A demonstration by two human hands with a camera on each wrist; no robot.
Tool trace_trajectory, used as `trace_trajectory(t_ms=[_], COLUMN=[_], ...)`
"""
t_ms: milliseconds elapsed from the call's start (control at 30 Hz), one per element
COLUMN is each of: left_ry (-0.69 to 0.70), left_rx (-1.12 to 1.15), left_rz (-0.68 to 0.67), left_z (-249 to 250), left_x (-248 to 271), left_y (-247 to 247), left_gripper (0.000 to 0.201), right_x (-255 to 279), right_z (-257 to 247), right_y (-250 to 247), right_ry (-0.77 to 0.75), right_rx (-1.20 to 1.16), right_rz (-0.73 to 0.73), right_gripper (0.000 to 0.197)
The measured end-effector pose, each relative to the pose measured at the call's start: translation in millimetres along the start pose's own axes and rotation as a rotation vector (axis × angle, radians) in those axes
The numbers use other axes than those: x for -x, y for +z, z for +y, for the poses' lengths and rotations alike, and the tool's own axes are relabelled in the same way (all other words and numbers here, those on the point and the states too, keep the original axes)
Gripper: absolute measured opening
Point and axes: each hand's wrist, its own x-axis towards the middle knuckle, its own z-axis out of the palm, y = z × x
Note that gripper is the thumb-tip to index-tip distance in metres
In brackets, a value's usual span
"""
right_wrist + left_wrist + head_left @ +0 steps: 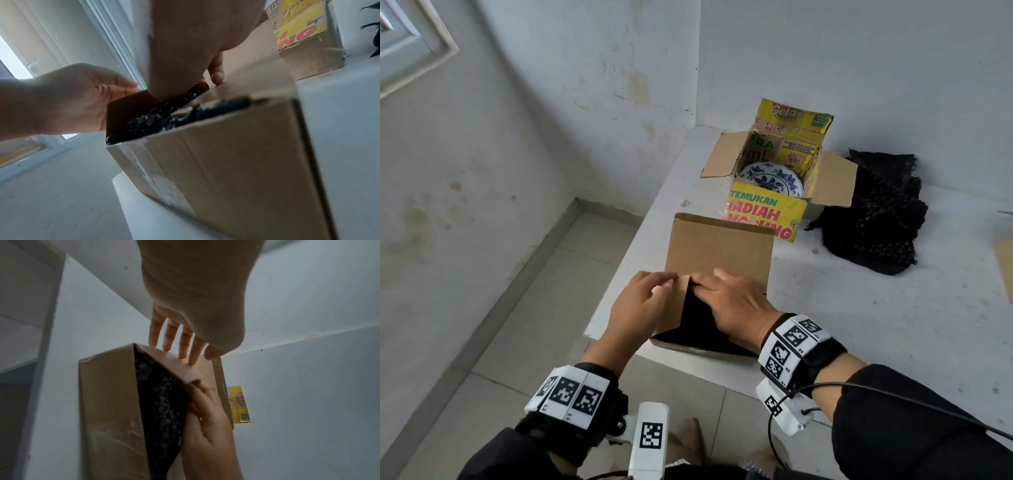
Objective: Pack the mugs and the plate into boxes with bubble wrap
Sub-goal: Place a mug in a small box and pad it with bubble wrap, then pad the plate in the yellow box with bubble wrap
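- The plain brown box sits at the table's near corner, black bubble wrap filling its opening; no mug is visible.
- Left hand presses a side flap with straight fingers; right hand lies flat, fingers slipped under it.
- Risk: the padding could spring the flaps back open.
- Behind it, the plate lies unwrapped in the yellow box.

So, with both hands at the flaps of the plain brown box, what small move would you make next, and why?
Probably fold the side flap flat under the left hand, while the right hand steadies the other flap. The plain brown box is already full of black bubble wrap and partly closed, whereas the plate lies bare in the open yellow box.
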Motion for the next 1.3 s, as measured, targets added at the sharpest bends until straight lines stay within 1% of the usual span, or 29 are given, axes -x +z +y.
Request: trace_trajectory(t_ms=[67, 133, 233, 333, 433, 500, 567, 633, 667, 833, 933, 967, 1000, 1067, 1100, 1133, 1167, 1233, 1300], left_ry=[0.114, 0.222, 0.322, 0.402, 0.409, 0.408, 0.393, 0.355, 0.332, 0.222, 0.193, 0.167, 0.135, 0.077, 0.058, 0.040, 0.027, 0.010, 0.003], left_rx=[-0.191, -0.323, -0.441, -0.524, -0.549, -0.562, -0.581, -0.582, -0.569, -0.385, -0.233, -0.184, -0.138, -0.053, -0.016, 0.017, 0.049, 0.103, 0.139], left_rz=[0.016, 0.051, 0.097, 0.118, 0.130, 0.139, 0.131, 0.124, 0.123, 0.088, 0.051, 0.043, 0.036, 0.022, 0.015, 0.006, -0.001, -0.009, -0.016], left_z=[-7, -14, -19, -20, -20, -20, -22, -24, -26, -30, -31, -30, -30, -29, -29, -29, -29, -30, -30], left_x=[-1, -3, -3, -1, 0, 0, -1, -1, -1, 1, 2, 2, 1, 1, 0, 0, -1, -2, -2], left_y=[4, 7, 7, 8, 10, 12, 12, 12, 13, 14, 13, 13, 12, 10, 9, 7, 7, 6, 7], left_gripper=[0.031, 0.034, 0.033, 0.033, 0.032, 0.032, 0.033, 0.033, 0.033, 0.030, 0.036, 0.043, 0.052, 0.067, 0.070, 0.069, 0.067, 0.060, 0.053], right_x=[0, 1, 6, 15, 29, 41, 54, 66, 70, 74, 70, 69, 68, 65, 63, 61, 59, 56, 55], right_z=[6, 10, 15, 18, 22, 25, 28, 30, 29, 21, 21, 20, 20, 21, 22, 23, 24, 26, 26], right_y=[2, 1, -7, -18, -30, -37, -41, -39, -35, -20, -23, -26, -26, -28, -29, -30, -32, -32, -31], right_ry=[-0.006, 0.017, 0.108, 0.204, 0.243, 0.249, 0.264, 0.279, 0.280, 0.300, 0.325, 0.371, 0.450, 0.651, 0.727, 0.773, 0.790, 0.779, 0.775], right_rx=[-0.040, -0.120, -0.267, -0.347, -0.304, -0.251, -0.222, -0.223, -0.219, -0.112, -0.126, -0.149, -0.184, -0.289, -0.364, -0.452, -0.538, -0.645, -0.702], right_rz=[-0.044, -0.088, -0.108, -0.072, -0.070, -0.109, -0.182, -0.247, -0.255, -0.158, -0.163, -0.153, -0.140, -0.140, -0.159, -0.182, -0.201, -0.209, -0.148], right_gripper=[0.038, 0.039, 0.031, 0.022, 0.017, 0.026, 0.037, 0.042, 0.042, 0.036, 0.037, 0.040, 0.050, 0.086, 0.105, 0.120, 0.132, 0.141, 0.140])
